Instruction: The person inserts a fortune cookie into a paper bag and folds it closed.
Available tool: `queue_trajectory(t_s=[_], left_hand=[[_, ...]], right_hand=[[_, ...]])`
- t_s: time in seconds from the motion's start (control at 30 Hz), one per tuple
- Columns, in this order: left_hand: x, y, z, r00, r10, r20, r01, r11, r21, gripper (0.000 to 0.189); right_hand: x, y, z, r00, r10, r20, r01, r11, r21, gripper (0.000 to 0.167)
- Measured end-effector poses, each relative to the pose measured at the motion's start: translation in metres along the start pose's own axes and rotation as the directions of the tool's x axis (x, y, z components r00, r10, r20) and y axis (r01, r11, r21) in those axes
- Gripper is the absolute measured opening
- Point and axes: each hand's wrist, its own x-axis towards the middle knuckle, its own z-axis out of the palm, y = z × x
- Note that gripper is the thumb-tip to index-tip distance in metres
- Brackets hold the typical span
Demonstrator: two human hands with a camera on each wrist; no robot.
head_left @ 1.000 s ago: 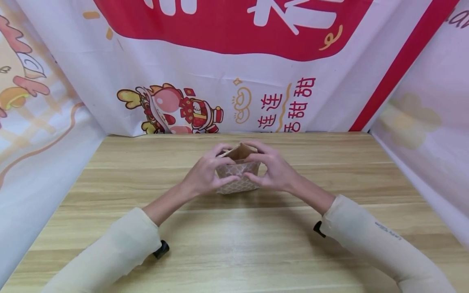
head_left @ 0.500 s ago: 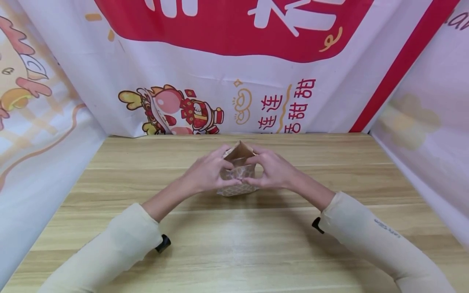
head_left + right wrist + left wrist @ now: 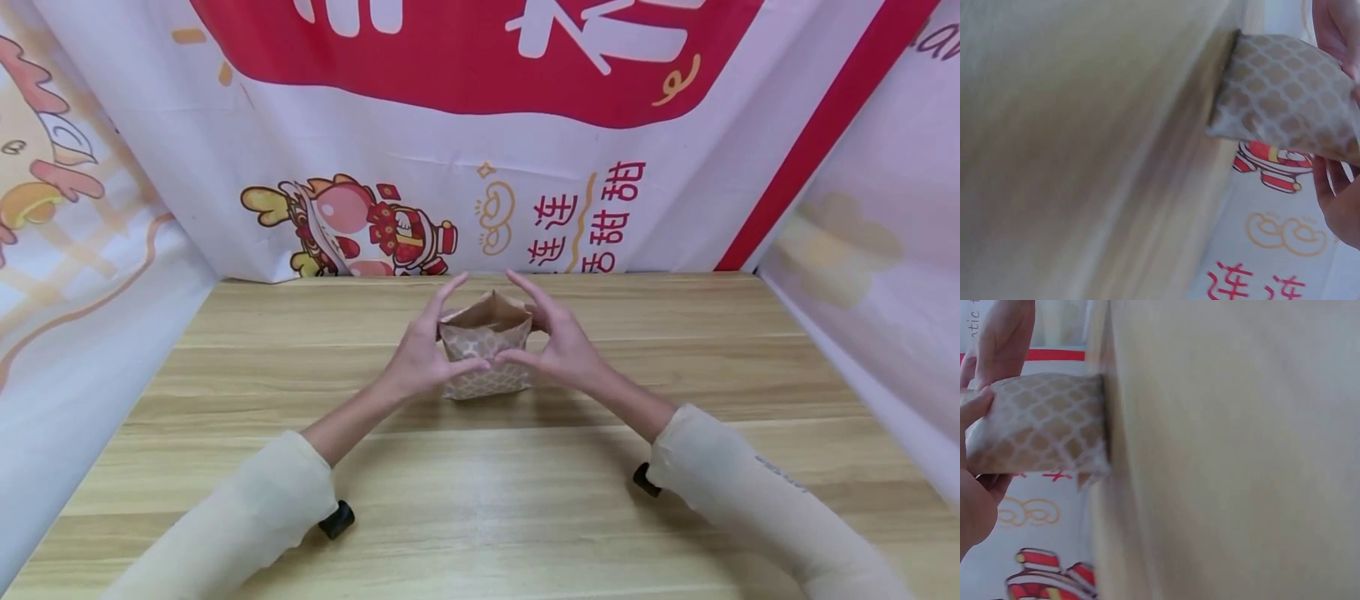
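A brown paper bag (image 3: 489,385) with a white lattice pattern stands upright on the table, its mouth spread into a diamond. My left hand (image 3: 418,354) holds its left side, thumb on the front, index finger stretched up beyond the rim. On the opposite side my right hand (image 3: 567,348) grips it the same way, with the two thumb tips almost meeting. Other fingers are partly hidden behind the bag. In the left wrist view the bag (image 3: 1044,422) bulges slightly; the right wrist view shows the bag (image 3: 1285,94) with its bottom at the table.
The wood-grain table (image 3: 480,500) extends in front of the bag and to both sides. A white and red printed curtain (image 3: 420,133) hangs along its back edge, with more printed cloth (image 3: 862,250) on either side. Dark wrist mounts (image 3: 337,519) sit under the sleeves.
Fingers that were inside the bag's mouth have come out. Both hands now hold the bag's sides from outside, index fingers extended upward. The mouth is wider at the sides, and the front panel has straightened.
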Motion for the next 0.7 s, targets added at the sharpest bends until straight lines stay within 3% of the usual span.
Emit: queue_trajectory(t_s=[0.13,0.27,0.7], left_hand=[[-0.003,-0.002,0.009,0.993,-0.101,-0.065,0.094,0.991,-0.100,0.104],[-0.003,-0.003,0.014,0.986,-0.137,-0.098,0.122,0.982,-0.147,0.083],[0.002,-0.006,0.017,0.982,-0.101,-0.158,0.062,0.971,-0.233,0.039]], right_hand=[[-0.003,0.004,0.008,0.992,0.059,-0.110,-0.050,0.995,0.084,0.096],[-0.003,0.005,0.013,0.979,0.097,-0.182,-0.075,0.990,0.122,0.088],[-0.001,0.007,0.015,0.972,0.003,-0.236,0.003,1.000,0.025,0.063]])
